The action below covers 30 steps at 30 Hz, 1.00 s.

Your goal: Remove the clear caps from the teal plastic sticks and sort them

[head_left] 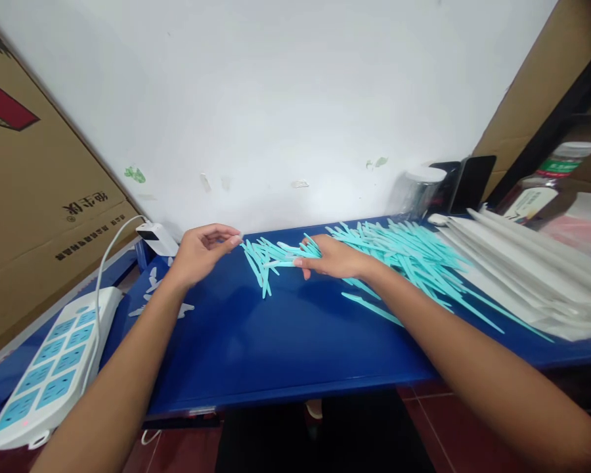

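Note:
My right hand point(329, 256) is closed around several turquoise eyebrow razors point(286, 263), held just above the blue table. Pinched between the thumb and fingertips of my left hand point(201, 248) is a small translucent piece that looks like a blade cap point(240, 238). Between my hands lies a small loose group of turquoise razors point(263, 279). A much larger heap of the same razors point(408, 253) spreads beyond my right wrist, partly hidden by the forearm. One single razor point(369, 305) lies in front of that heap.
Small translucent pieces point(160, 305) lie beside my left forearm. A white power strip point(64, 361) and a plugged-in charger point(157, 238) stand at the left. White packets point(526, 269), a clear jar point(418, 192) and a bottle point(542, 184) occupy the right. A wall closes off the back.

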### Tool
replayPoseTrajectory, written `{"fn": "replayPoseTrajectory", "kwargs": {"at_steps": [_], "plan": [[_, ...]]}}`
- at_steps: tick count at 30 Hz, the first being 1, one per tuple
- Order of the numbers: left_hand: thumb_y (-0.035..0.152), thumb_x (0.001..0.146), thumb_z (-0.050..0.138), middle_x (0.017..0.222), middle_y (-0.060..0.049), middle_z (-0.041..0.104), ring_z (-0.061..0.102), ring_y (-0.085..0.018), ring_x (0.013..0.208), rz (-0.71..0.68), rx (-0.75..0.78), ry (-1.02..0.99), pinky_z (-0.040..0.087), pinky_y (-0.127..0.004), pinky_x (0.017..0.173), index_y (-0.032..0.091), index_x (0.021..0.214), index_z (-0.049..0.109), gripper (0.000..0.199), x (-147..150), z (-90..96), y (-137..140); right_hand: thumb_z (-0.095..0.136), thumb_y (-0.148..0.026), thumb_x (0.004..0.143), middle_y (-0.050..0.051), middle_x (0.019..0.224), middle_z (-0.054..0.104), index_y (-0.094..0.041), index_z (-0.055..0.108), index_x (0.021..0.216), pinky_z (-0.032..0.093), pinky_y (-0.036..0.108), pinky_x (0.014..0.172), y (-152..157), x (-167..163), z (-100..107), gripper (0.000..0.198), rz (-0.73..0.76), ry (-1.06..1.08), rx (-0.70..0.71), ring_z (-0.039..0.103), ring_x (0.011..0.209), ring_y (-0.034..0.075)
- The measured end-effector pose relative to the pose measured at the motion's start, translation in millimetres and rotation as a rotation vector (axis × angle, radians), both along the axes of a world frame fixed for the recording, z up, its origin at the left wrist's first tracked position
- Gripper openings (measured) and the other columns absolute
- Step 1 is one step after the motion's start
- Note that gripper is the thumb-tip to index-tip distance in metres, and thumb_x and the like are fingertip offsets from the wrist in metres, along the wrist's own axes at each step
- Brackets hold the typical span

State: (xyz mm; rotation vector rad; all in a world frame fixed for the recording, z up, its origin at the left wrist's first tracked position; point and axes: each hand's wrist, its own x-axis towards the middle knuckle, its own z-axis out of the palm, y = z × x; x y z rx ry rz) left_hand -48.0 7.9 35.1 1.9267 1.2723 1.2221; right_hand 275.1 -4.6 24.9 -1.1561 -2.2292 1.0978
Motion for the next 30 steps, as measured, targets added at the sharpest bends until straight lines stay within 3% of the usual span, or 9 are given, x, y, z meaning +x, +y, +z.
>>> {"fn": "replayPoseTrajectory", "kwargs": {"at_steps": [3, 7, 10, 17, 22, 30], "plan": [[0.045, 0.08, 0.085, 0.094, -0.009, 0.076, 0.069, -0.019, 0.085, -0.09, -0.008, -0.114, 0.055, -0.029, 0.077, 0.016, 0.111, 0.077, 0.043, 31, -6.2, -11, 0.066, -0.065, 0.09, -0.001, 0.064, 0.061, -0.017, 0.069, 0.08, 0.037, 0.029, 0.057, -1, -2, -1, 0.048, 0.019, -0.004, 0.018, 0.044, 0.05, 0.011], [0.043, 0.087, 0.079, 0.096, -0.007, 0.073, 0.066, -0.015, 0.077, -0.186, -0.079, -0.116, 0.053, -0.025, 0.067, 0.02, 0.129, 0.073, 0.048, 44, -14.5, -17, 0.065, -0.065, 0.091, -0.003, 0.057, 0.055, -0.017, 0.07, 0.077, 0.037, 0.028, 0.057, -1, -3, 0, 0.05, 0.028, -0.005, 0.049, 0.044, 0.049, 0.011], [0.041, 0.085, 0.082, 0.092, -0.007, 0.075, 0.069, -0.017, 0.077, -0.211, -0.125, -0.173, 0.057, -0.028, 0.07, 0.016, 0.118, 0.076, 0.042, 45, -17.4, -17, 0.066, -0.063, 0.091, -0.002, 0.063, 0.06, -0.017, 0.069, 0.078, 0.036, 0.028, 0.054, -1, -4, 0, 0.048, 0.043, 0.024, 0.045, 0.045, 0.05, 0.011], [0.044, 0.079, 0.086, 0.09, -0.011, 0.08, 0.074, -0.02, 0.075, -0.119, -0.108, -0.225, 0.06, -0.03, 0.069, 0.013, 0.104, 0.08, 0.04, 45, -22.6, -15, 0.066, -0.064, 0.09, -0.005, 0.054, 0.05, -0.017, 0.068, 0.078, 0.034, 0.027, 0.053, -1, -3, 1, 0.049, 0.023, 0.012, 0.015, 0.043, 0.048, 0.011], [0.044, 0.078, 0.087, 0.09, -0.011, 0.081, 0.075, -0.021, 0.073, -0.147, -0.127, -0.202, 0.06, -0.03, 0.063, 0.013, 0.102, 0.081, 0.04, 49, -26.8, -15, 0.067, -0.064, 0.088, -0.002, 0.063, 0.062, -0.017, 0.065, 0.081, 0.036, 0.028, 0.055, -2, -4, 2, 0.048, 0.015, 0.031, -0.006, 0.045, 0.05, 0.011], [0.042, 0.075, 0.088, 0.098, -0.013, 0.081, 0.076, -0.023, 0.077, -0.121, -0.11, -0.184, 0.063, -0.034, 0.07, 0.013, 0.098, 0.081, 0.038, 53, -29.7, -18, 0.068, -0.062, 0.089, 0.003, 0.076, 0.071, -0.018, 0.065, 0.085, 0.037, 0.028, 0.054, -1, -4, -3, 0.044, 0.05, 0.026, -0.013, 0.049, 0.053, 0.012]]}}
